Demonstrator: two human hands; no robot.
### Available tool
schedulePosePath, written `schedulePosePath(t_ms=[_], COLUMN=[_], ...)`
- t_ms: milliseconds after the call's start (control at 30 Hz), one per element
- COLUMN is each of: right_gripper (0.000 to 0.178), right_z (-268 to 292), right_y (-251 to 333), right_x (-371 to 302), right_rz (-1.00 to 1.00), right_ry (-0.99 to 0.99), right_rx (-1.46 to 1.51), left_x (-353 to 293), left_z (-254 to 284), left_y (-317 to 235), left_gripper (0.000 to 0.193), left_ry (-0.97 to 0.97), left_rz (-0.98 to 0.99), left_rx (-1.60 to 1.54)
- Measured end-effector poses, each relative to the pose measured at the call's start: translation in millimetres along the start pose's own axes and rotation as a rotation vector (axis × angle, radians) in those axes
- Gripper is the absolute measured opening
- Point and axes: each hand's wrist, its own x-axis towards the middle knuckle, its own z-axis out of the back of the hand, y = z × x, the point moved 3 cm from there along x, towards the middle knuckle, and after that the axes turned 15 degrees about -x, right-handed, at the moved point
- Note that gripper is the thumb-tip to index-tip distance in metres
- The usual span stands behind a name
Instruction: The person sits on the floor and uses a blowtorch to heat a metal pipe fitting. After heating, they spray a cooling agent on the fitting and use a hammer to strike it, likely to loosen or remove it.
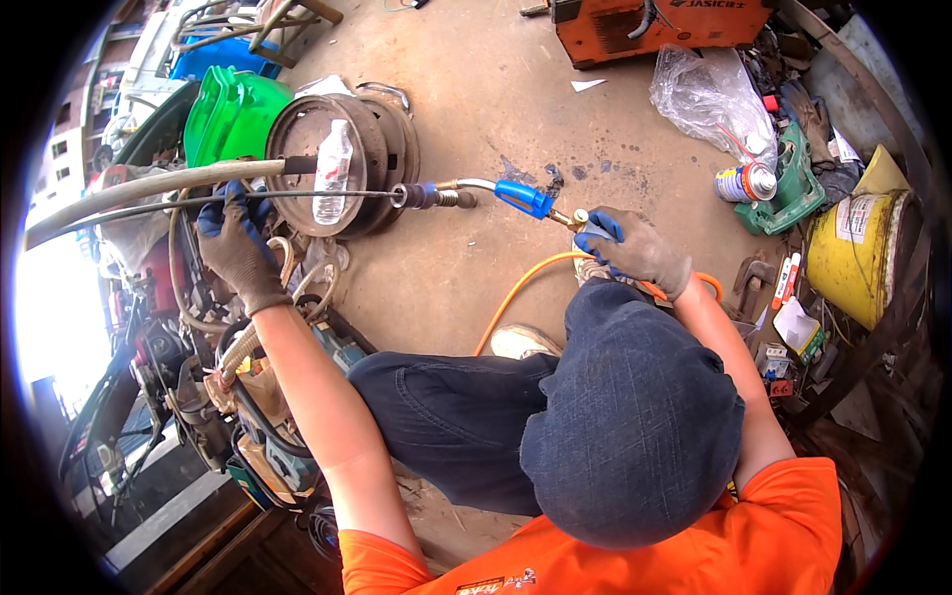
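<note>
My left hand (238, 250), in a brown and blue glove, is closed around a thin black cable (327, 194). The cable runs from the left edge to a ribbed metal fitting (454, 199). In my right hand (640, 248), also gloved, is the valve end of a gas torch (522, 198) with a blue sleeve and a bent metal tube. The torch's tip lies at the cable end beside the fitting; whether they touch I cannot tell. No flame shows. An orange hose (526, 281) curves below my right hand.
A rusty wheel rim (290, 210) lies beneath the cable, with a clear plastic bottle (334, 169) above it. A thick grey hose (169, 188) crosses nearby. Right: a spray can (746, 184), yellow bucket (855, 248) and plastic bag (709, 104). An orange machine (654, 30) stands far off.
</note>
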Motion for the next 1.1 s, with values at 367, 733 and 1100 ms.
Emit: schedulePosePath(t_ms=[367, 733, 1100], right_gripper=[0.039, 0.041, 0.041], right_z=[-0.4, -2.7, -5.7], right_y=[4.2, 4.7, 5.0], right_x=[-1.4, 0.3, -1.3], right_rz=[-0.007, 0.058, 0.077], right_ry=[0.049, 0.046, 0.004], right_rx=[-0.007, -0.029, -0.068], left_x=[3.3, 0.9, 3.7], left_z=[8.5, 5.6, 6.5], left_y=[1.4, 0.8, 1.4], left_gripper=[0.019, 0.022, 0.019], left_ry=[0.055, 0.100, 0.044], left_rz=[0.038, 0.060, 0.037], left_rx=[-0.016, -0.059, 0.002])
